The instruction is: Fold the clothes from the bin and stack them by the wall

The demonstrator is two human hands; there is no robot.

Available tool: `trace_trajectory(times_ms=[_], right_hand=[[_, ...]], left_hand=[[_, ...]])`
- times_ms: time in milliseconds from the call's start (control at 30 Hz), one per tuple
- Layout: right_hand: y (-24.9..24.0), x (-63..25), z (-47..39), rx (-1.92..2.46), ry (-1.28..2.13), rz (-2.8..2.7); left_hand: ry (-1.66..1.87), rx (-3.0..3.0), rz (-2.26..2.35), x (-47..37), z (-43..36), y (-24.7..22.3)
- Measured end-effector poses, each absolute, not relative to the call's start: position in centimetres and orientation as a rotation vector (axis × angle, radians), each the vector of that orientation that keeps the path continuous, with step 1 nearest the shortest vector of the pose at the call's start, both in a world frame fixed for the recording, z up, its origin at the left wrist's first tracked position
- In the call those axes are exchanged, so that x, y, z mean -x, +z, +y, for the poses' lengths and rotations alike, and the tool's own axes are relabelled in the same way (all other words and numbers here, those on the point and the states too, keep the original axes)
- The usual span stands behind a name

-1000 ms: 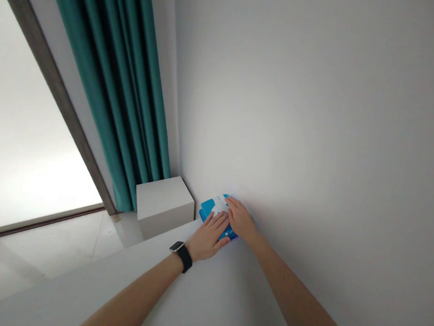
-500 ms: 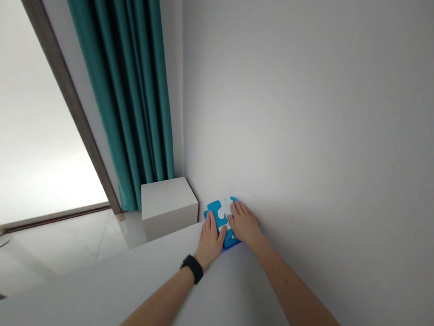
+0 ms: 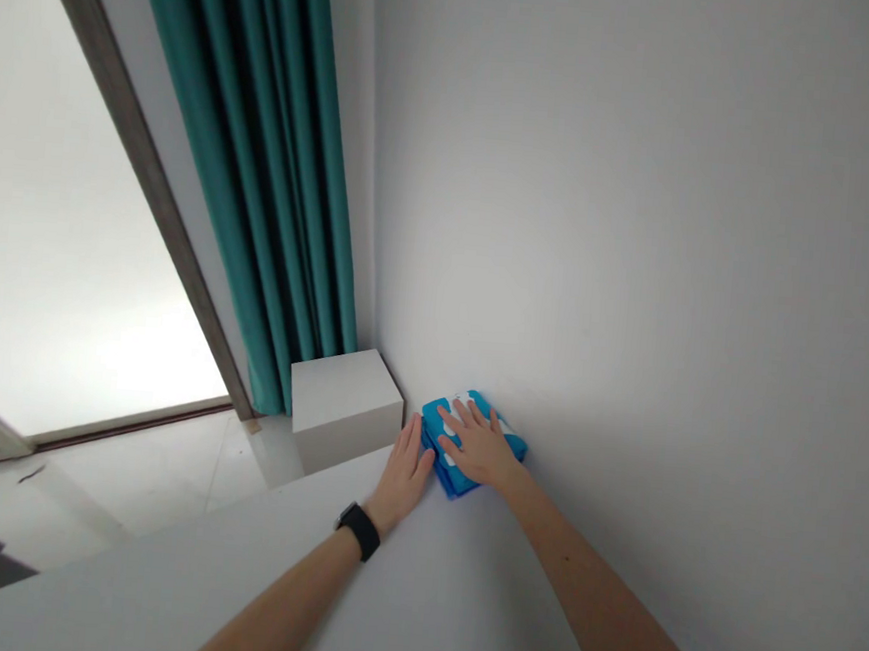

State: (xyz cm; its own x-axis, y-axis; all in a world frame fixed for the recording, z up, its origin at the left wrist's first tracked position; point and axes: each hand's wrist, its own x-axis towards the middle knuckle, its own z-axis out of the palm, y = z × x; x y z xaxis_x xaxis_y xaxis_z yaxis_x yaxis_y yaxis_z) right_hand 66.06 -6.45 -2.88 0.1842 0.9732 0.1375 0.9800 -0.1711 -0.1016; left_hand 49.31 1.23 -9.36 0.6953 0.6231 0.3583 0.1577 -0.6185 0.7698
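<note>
A folded blue and white cloth-like item (image 3: 451, 478) lies on the white surface (image 3: 416, 565), close against the wall. My right hand (image 3: 481, 447) rests on top of it with the fingers spread. Just to its left, my left hand (image 3: 401, 478) lies with its fingers extended and the thumb apart, by the item's left edge. A black watch is on my left wrist. Both palms are hidden from view.
A white box-shaped cabinet (image 3: 345, 399) stands beyond the surface's edge, in the corner below a green curtain (image 3: 268, 152). The plain wall (image 3: 600, 228) rises along the right. At the left are a bright window and pale floor tiles.
My left hand has moved left, off the top of the blue and white item. My right hand's fingers have spread wider over it, and the item's right part shows more.
</note>
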Motion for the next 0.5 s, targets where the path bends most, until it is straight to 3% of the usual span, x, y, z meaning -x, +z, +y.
trace_trajectory(times_ms=[300,500], right_hand=[[-4.0,-66.7,-5.7,2.271,-0.088,-1.883],[-3.9,-70.0,-5.0,2.074,-0.168,-1.975]], left_hand=[[0.740,-2.014,0.742,-51.5,-3.4,-11.6],[0.933,-2.410,0.762,-51.2,-2.8,-7.2]])
